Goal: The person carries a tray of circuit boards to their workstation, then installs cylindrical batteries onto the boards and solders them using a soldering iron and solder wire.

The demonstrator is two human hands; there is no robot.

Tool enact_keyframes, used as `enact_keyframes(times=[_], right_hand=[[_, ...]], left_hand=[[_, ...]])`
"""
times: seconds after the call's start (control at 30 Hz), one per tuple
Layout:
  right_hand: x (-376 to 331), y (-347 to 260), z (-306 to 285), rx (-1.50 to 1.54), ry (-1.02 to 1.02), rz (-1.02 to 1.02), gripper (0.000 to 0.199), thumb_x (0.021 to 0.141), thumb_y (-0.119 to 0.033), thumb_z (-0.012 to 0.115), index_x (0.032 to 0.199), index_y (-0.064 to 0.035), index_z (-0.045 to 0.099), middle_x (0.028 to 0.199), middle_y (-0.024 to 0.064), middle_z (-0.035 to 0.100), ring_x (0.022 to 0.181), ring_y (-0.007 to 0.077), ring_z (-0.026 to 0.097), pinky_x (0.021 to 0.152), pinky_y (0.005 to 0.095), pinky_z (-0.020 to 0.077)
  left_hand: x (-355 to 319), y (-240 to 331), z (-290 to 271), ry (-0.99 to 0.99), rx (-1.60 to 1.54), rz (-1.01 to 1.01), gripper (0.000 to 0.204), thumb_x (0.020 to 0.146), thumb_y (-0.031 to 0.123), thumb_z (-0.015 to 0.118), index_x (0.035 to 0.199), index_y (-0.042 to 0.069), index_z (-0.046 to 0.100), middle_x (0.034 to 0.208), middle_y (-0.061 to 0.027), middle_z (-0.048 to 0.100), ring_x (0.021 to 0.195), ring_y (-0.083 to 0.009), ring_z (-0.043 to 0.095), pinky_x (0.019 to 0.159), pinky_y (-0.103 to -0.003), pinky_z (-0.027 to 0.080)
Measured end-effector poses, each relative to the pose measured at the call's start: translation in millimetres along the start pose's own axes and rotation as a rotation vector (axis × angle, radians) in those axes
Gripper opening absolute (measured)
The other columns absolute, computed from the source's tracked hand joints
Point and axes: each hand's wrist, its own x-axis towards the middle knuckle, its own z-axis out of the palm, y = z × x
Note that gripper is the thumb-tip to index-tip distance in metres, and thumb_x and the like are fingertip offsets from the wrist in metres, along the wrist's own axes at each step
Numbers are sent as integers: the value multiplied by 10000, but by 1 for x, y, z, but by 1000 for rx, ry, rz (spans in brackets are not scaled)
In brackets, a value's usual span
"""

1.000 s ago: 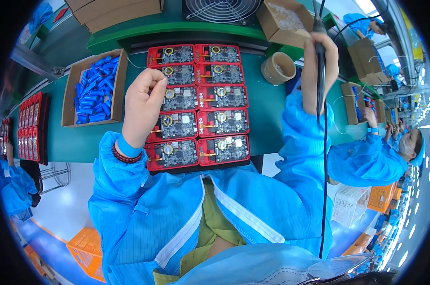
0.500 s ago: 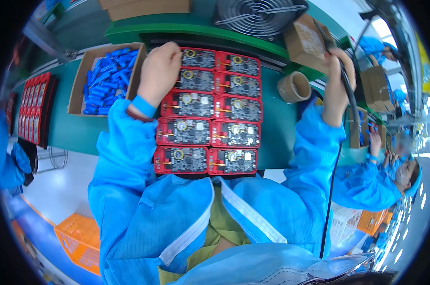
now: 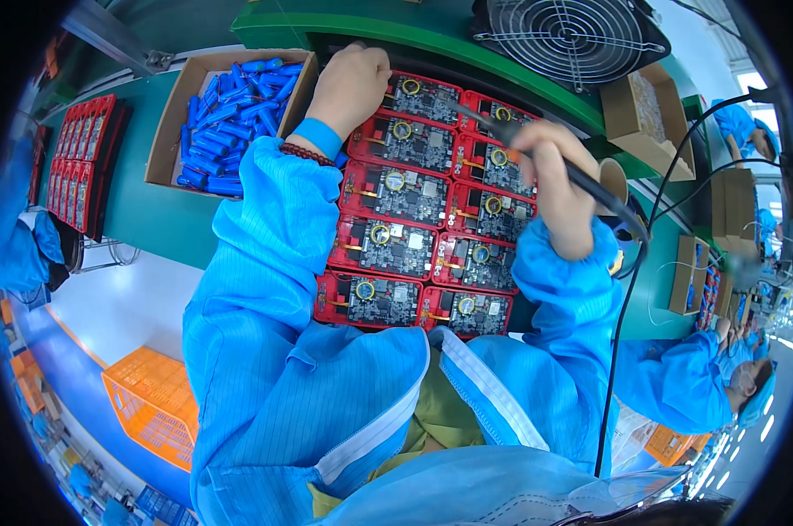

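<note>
Two columns of red cases with circuit boards (image 3: 418, 197) lie before me, each board bearing a yellow-ringed round part. My right hand (image 3: 559, 180) grips a soldering iron (image 3: 594, 188) like a pen, above the upper right cases. Its slim tip, slightly blurred, points left toward the top left board; I cannot tell whether it touches. My left hand (image 3: 348, 88) rests at the far left corner of the cases, fingers curled together; whatever they pinch is hidden. Just left of it stands a cardboard box (image 3: 306, 96) full of blue cylindrical cells (image 3: 230, 123).
Behind the cases runs a green rail (image 3: 396, 42), with a round fan (image 3: 567, 37) beyond it. A cardboard box (image 3: 629, 118) and a tub (image 3: 613, 182) stand at right. A black cable (image 3: 618, 333) hangs beside my right arm. More red cases (image 3: 81, 158) lie far left; a co-worker (image 3: 677, 381) sits right.
My right hand has swung left with the soldering iron, from beside the tub to over the cases. My left hand stays by the far left corner. The whole view has shifted.
</note>
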Motion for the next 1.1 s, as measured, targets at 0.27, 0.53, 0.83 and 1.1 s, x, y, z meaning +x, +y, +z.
enact_keyframes(times=[0.27, 0.53, 0.83, 1.1], right_hand=[[50, 45, 45, 28, -4, 82, 268, 968, -273, 549, 944, -29, 656, 690, -3, 561, 593, 54, 484, 540, 221, 400], [57, 50, 52, -21, 6, 91, 279, 969, -280, 546, 939, -28, 663, 680, 4, 552, 595, 58, 490, 536, 228, 401], [57, 52, 56, -41, -6, 86, 279, 973, -276, 540, 938, -26, 658, 668, 6, 551, 595, 59, 493, 541, 228, 397], [56, 52, 56, -36, 1, 66, 287, 979, -277, 532, 946, -20, 653, 670, 7, 559, 593, 65, 497, 546, 231, 398]], left_hand=[[1, -15, 9, 34, -90, 34, 135, 846, 150, 625, 858, 22, 668, 876, -162, 622, 848, -339, 594, 758, -416, 485], [1, -20, 15, 52, -84, 27, 143, 846, 156, 629, 864, 19, 665, 880, -157, 626, 844, -335, 598, 755, -413, 484], [-1, -19, 15, 23, -76, 0, 148, 841, 184, 617, 861, 66, 705, 931, -159, 648, 913, -353, 600, 833, -458, 472], [-2, -19, 17, 53, -47, 12, 138, 845, 171, 608, 852, 66, 699, 928, -154, 648, 916, -347, 597, 847, -450, 468]])
